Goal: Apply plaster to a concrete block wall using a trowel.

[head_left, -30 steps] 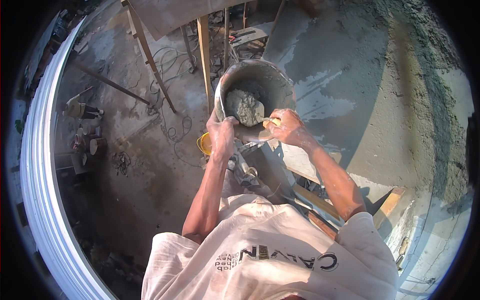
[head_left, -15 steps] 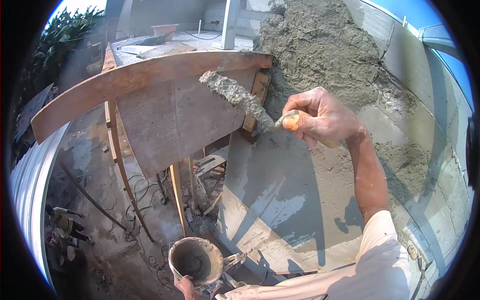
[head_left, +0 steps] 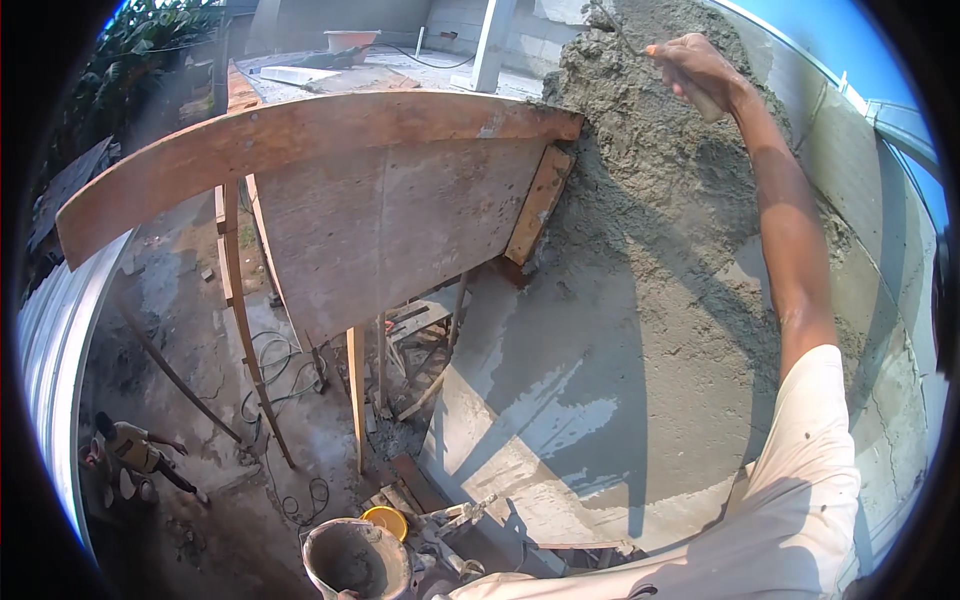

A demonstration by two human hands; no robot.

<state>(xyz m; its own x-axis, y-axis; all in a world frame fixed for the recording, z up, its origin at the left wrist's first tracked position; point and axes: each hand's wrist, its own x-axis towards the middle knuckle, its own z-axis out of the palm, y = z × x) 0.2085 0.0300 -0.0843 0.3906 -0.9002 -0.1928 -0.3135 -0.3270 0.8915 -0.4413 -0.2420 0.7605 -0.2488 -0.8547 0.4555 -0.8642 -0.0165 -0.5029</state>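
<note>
My right hand is raised high against the wall, its fingers wrapped round the handle of a trowel. The thin blade points up and left over rough wet mortar on the wall. At the lower edge stands a bucket with grey mortar inside. Of my left hand, only a bit of the fingers shows at the bucket's near rim; the picture's edge cuts off the rest.
A wooden formwork panel with a curved top board juts out at left, propped by timber posts. A yellow round container sits beside the bucket. Far below, a person stands on the ground. Corrugated sheet lines the left.
My right hand has swung up and right with the trowel, from beside the formwork corner to the upper wall. The thick mortar on the blade no longer shows. The bucket sits lower and further left.
</note>
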